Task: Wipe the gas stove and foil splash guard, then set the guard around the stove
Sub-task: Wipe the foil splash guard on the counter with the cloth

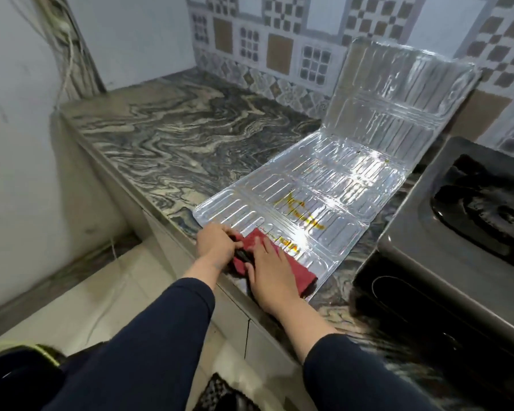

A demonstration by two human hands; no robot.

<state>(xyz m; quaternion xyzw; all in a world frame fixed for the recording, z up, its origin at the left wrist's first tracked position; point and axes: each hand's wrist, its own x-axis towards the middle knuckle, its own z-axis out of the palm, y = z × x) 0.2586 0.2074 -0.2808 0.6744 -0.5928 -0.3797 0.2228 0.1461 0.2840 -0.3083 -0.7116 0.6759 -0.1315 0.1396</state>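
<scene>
Both hands (244, 256) flat on red cloth (282, 264) atop foil guard (324, 185)

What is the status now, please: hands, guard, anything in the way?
Both hands on red cloth, left, right, at guard's near end. Guard flat on counter, far panel against wall, yellow stains unwiped. Stove right, apart. Nothing blocking.

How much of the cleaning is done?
Not much looks finished. The silver ribbed foil splash guard lies on the marbled stone counter, still streaked with yellow-orange stains. Both hands, left and right, press a red cloth on its near end. Left: finishing the wiping and standing it around the dark gas stove.
</scene>
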